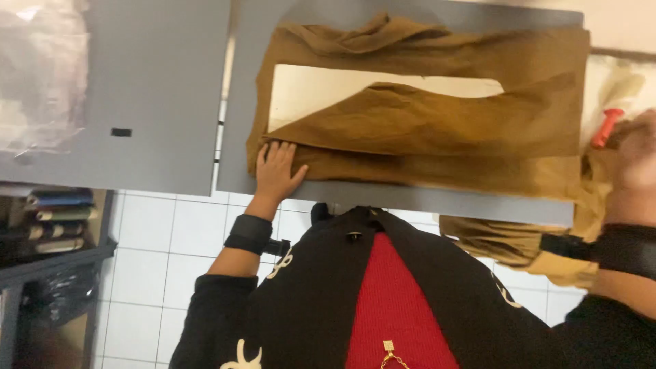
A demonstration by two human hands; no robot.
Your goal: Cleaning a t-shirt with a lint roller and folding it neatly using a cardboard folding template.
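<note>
A brown garment (437, 123) lies spread over a grey table (239, 89), folded around a pale board (307, 89) that shows through a gap. My left hand (275, 169) presses flat on the garment's near left corner, fingers apart. My right hand (635, 154) is blurred at the right edge, by the garment's right end and next to a red handle (607, 127). Whether it grips anything is unclear. Both wrists wear black bands.
A second grey table (157, 96) stands to the left with clear plastic wrap (37, 75) on it. A shelf with rolled items (58, 219) sits at lower left. More brown fabric (519, 239) hangs off the near right edge over a white tiled floor (164, 239).
</note>
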